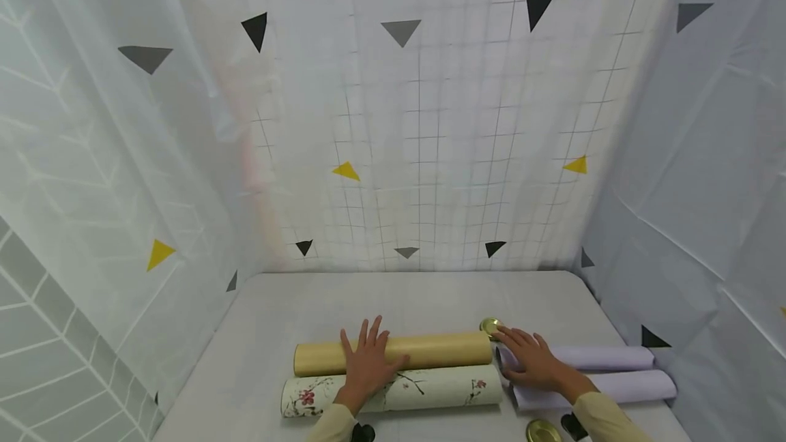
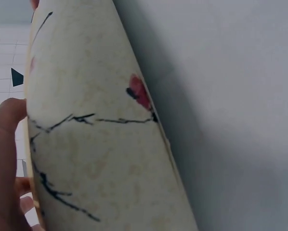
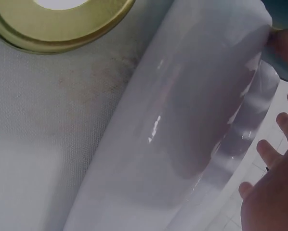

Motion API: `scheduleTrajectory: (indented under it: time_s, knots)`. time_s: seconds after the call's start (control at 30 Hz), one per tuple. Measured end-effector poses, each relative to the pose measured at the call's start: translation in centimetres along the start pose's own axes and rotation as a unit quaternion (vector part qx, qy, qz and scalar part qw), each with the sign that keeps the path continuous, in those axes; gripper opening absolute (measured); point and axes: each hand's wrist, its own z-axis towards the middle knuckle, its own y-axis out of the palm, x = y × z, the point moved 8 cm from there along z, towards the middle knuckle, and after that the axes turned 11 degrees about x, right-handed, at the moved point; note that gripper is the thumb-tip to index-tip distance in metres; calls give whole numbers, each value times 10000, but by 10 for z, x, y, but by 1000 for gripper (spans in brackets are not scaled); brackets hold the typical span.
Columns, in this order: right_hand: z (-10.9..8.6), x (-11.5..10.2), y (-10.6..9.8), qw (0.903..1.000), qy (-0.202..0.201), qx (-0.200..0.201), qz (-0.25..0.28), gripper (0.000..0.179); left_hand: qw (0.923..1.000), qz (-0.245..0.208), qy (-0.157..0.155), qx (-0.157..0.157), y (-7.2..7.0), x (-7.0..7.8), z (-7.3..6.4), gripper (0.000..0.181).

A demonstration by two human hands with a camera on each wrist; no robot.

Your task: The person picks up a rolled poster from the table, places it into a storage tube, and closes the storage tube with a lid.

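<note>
My left hand (image 1: 367, 368) lies spread across two rolls side by side, a plain yellow roll (image 1: 445, 350) at the back and a white roll with a plum-blossom print (image 1: 454, 389) in front. Its fingers reach over the yellow one. In the left wrist view the printed roll (image 2: 96, 154) fills the middle. My right hand (image 1: 533, 363) rests over the left ends of two pale lavender rolls (image 1: 632, 386), fingers extended. Its fingertips come right up to a round gold lid (image 1: 489, 325). The right wrist view shows a glossy lavender roll (image 3: 120, 159) beside the fingers.
A second gold lid (image 1: 544, 431) lies at the front, before the lavender rolls. All the rolls lie on a white-covered table (image 1: 393, 299). Translucent sheeting with printed triangles (image 1: 402, 114) hangs behind the table and along both sides.
</note>
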Motion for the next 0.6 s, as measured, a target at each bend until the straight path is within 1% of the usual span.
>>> scheduleTrajectory:
  time_s: [0.07,0.17,0.27,0.37,0.47,0.6]
  knots:
    - [1,2,2,9999,13,-9,-115,79,10000,-13,49,48,0,1,-2,74]
    - [3,3,0,9989,-64,188,-436,78,9997,-102,132,165,-2,3,-3,74]
    - [5,4,-3,9973,-24,398,-618,77,9995,-123,187,217,-5,5,-3,74]
    - [4,5,-3,9966,122,464,-670,76,9996,-164,172,173,-9,8,-3,70]
    - [3,10,0,9955,296,465,-769,73,9998,-178,100,-17,-10,10,-2,67]
    - [1,15,5,9927,456,502,-998,60,9997,-109,-17,-220,-8,10,-2,68]
